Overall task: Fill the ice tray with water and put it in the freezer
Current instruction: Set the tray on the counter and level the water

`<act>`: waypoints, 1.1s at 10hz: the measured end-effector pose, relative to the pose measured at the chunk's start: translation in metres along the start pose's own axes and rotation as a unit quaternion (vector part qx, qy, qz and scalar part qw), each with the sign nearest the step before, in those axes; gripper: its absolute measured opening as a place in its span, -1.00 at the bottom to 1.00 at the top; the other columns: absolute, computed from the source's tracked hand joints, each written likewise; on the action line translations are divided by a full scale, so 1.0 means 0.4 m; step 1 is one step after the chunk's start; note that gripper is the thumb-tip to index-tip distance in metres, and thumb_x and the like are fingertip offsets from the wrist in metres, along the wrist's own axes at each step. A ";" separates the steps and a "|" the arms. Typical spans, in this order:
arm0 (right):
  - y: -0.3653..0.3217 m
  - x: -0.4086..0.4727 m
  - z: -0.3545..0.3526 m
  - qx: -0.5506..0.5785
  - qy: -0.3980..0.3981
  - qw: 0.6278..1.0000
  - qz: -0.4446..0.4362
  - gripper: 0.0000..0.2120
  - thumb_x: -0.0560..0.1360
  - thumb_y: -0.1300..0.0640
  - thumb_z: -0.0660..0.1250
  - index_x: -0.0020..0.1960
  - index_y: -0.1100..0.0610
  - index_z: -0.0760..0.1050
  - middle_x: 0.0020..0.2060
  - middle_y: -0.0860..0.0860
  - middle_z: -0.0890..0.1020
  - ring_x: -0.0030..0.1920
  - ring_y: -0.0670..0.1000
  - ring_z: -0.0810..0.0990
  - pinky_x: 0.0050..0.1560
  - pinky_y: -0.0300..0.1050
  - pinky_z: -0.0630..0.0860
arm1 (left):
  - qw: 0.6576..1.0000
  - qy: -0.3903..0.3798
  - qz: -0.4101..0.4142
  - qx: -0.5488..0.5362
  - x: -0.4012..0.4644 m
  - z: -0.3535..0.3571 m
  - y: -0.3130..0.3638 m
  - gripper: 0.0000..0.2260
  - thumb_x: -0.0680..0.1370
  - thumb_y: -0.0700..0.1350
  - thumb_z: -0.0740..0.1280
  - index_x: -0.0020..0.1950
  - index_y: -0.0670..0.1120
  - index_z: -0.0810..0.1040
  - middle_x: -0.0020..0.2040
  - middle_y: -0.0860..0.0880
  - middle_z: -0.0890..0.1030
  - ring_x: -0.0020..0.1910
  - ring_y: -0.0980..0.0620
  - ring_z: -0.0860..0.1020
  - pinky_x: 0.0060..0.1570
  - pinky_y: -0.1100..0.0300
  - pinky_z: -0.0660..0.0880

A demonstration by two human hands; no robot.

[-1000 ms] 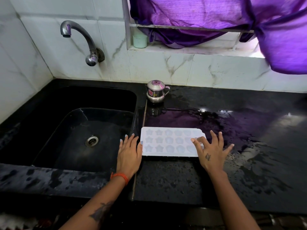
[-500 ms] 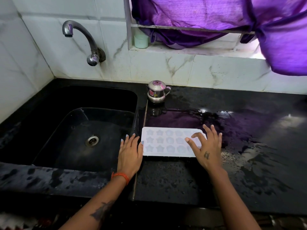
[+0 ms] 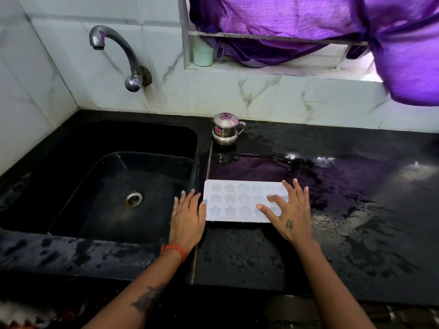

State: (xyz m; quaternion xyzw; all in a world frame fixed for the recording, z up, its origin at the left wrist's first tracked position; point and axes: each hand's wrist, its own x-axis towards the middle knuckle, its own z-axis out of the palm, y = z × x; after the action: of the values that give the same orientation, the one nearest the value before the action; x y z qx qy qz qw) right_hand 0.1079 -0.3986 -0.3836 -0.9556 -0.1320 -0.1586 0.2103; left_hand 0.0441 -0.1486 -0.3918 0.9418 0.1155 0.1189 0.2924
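Observation:
A pale ice tray with star and round moulds lies flat on the wet black counter, just right of the sink. My left hand lies flat with straight fingers at the tray's left edge, its thumb touching that edge. My right hand is spread over the tray's right end, fingertips on the moulds, hiding that end. The tap juts from the tiled wall above the sink; no water runs from it.
A small steel pot with a lid stands behind the tray near the wall. A pale cup sits on the window ledge under a purple curtain. Puddles cover the counter to the right.
My right hand has slid left from the tray's right edge onto its top. The left hand has stayed at the left edge.

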 end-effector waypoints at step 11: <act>0.008 -0.003 0.002 0.042 -0.003 0.999 -0.010 -0.47 0.40 -0.37 0.14 -0.14 0.08 0.58 0.33 0.19 0.44 0.47 0.16 0.19 0.48 -0.04 -0.05 | 1.000 0.001 -0.003 0.004 -0.001 0.000 -0.001 -0.46 0.56 0.12 -0.09 0.41 -0.11 0.35 0.47 -0.07 0.30 0.51 -0.02 0.11 0.47 0.16 -0.12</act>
State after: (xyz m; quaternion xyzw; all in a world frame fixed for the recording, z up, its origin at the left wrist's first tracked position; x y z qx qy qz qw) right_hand 0.1081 -0.4013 -0.3857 -0.9450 -0.1486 -0.1519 0.2487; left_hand 0.0438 -0.1483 -0.3920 0.9425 0.1189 0.1189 0.2888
